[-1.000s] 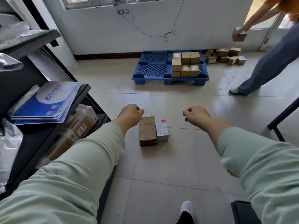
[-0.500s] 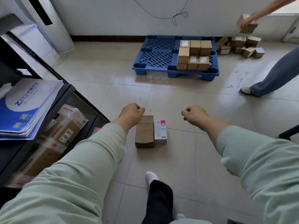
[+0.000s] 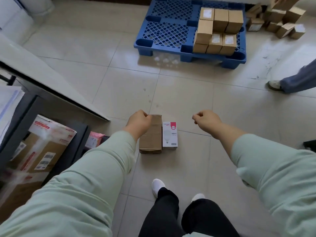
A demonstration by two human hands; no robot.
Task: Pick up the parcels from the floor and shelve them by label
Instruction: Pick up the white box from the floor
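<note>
Tiled floor (image 3: 119,93), brown parcel (image 3: 151,134) touching white box (image 3: 169,134), left hand (image 3: 139,123) and right hand (image 3: 206,120) fisted, empty.

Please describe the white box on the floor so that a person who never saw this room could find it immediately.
Start at the blue pallet by the far wall and come toward the camera across the tiled floor, to the two parcels lying side by side between the person's hands. The white box is the right one, against the brown carton. It alone is white, with a red patch on top.
</note>
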